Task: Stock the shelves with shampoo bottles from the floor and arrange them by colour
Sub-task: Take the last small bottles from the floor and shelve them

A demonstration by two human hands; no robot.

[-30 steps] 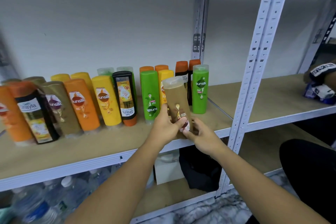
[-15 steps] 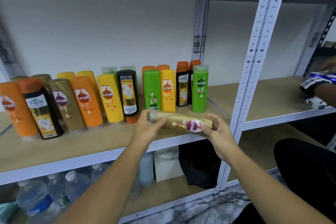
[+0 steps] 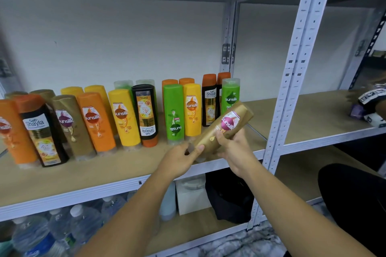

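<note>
Pinching lower end of gold bottle [image 3: 224, 125] with left hand [image 3: 179, 158], wrapping its middle with right hand [image 3: 234, 150], tilted just before green bottle [image 3: 230, 98]; probably worth righting, then carrying well left of green bottle, beside other gold bottles [image 3: 71, 125].

We see clear water bottles [image 3: 83, 225] low at the left, with a white box [image 3: 192, 196] just beside a black bag [image 3: 229, 196] further right.
</note>
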